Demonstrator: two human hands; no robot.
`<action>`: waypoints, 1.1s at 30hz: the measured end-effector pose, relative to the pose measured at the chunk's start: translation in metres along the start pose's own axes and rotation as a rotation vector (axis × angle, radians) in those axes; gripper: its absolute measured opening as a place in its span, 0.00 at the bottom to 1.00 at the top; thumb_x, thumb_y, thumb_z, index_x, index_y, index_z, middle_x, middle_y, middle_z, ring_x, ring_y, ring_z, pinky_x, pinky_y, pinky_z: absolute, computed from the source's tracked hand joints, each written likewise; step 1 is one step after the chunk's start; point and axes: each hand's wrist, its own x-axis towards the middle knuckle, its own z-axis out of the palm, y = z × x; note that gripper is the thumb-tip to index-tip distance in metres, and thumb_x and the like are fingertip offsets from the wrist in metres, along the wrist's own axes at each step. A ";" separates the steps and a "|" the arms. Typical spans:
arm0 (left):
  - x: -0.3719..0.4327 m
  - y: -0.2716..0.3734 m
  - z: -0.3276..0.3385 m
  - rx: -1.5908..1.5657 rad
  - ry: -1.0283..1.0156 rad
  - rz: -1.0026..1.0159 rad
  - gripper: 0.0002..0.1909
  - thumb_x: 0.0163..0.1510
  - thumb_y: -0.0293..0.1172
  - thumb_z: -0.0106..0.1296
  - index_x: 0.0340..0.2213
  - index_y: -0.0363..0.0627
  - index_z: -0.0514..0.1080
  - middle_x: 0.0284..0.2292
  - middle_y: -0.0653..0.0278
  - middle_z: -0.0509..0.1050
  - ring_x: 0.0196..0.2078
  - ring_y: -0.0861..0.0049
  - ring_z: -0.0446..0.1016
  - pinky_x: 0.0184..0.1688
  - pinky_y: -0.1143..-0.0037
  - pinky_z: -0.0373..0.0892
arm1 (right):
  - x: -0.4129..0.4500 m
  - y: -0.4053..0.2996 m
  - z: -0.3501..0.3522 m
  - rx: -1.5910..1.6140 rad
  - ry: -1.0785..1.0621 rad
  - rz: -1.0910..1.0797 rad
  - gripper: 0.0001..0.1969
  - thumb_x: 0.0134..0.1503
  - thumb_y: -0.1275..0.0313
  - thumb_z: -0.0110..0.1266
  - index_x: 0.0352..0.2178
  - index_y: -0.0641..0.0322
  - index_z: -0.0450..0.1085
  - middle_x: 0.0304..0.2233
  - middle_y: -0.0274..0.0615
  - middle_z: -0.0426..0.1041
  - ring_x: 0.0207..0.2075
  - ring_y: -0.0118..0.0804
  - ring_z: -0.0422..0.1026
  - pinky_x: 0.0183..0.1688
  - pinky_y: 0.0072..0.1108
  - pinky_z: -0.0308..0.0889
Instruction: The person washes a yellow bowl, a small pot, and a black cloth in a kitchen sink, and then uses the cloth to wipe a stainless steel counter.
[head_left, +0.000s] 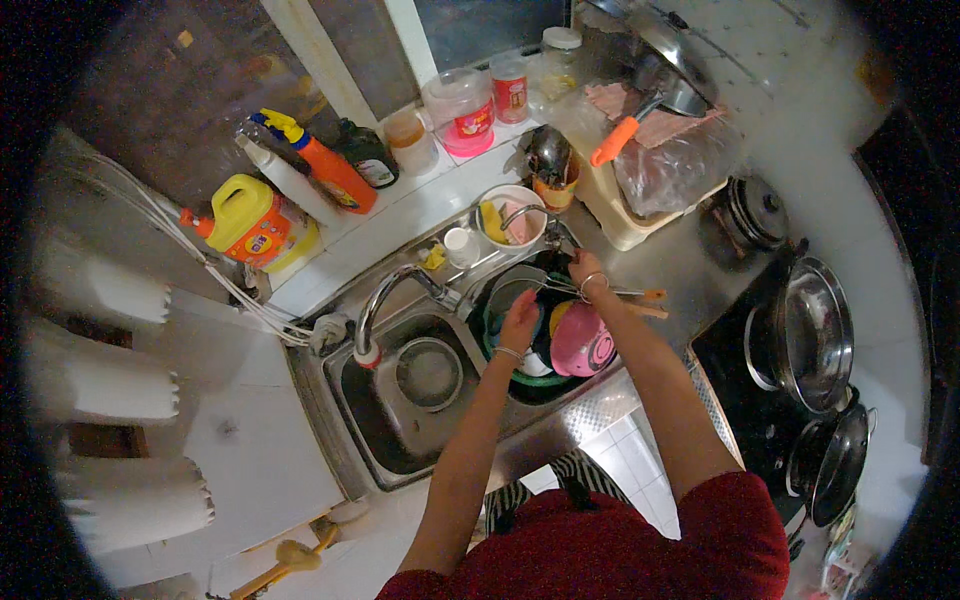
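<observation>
My right hand (586, 268) is at the small curved tap (556, 231) behind the right sink, its fingers closed on the tap's lever. My left hand (519, 319) is held over the dishes in that sink, fingers extended, holding nothing visible. Below and beside it are a wire-handled strainer (525, 279), a green-rimmed basin (541, 381) and a pink bowl (579, 341) tilted on its side. Wooden-ended handles (649, 310) stick out to the right under my right forearm. Whether water runs from the tap cannot be told.
A larger faucet (382, 292) arches over the left sink (405, 442). Behind stand a white bowl with sponges (531, 241), a white cup (460, 246) and cleaning bottles (337, 172). A cream tray (634, 234) and a stove with pans (817, 330) are to the right.
</observation>
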 end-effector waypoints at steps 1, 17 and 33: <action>-0.001 0.002 0.000 -0.038 0.014 0.002 0.21 0.49 0.19 0.42 0.47 0.39 0.59 0.46 0.63 0.63 0.47 0.77 0.62 0.48 0.79 0.58 | -0.002 -0.002 -0.004 0.046 0.033 -0.005 0.15 0.43 0.69 0.50 0.35 0.62 0.68 0.30 0.49 0.71 0.33 0.47 0.70 0.37 0.26 0.64; -0.068 0.046 -0.037 -0.209 0.054 -0.281 0.18 0.48 0.26 0.47 0.43 0.48 0.63 0.41 0.69 0.65 0.41 0.79 0.65 0.39 0.77 0.64 | -0.164 -0.046 -0.016 0.735 0.357 -0.136 0.10 0.41 0.77 0.48 0.29 0.61 0.68 0.26 0.42 0.71 0.30 0.38 0.70 0.35 0.24 0.64; -0.207 0.062 0.122 -0.400 -0.400 -0.533 0.18 0.47 0.21 0.44 0.42 0.35 0.61 0.40 0.56 0.65 0.38 0.70 0.68 0.37 0.76 0.66 | -0.420 0.001 -0.069 2.088 0.703 0.437 0.13 0.49 0.76 0.46 0.39 0.63 0.62 0.31 0.40 0.69 0.30 0.32 0.70 0.30 0.21 0.67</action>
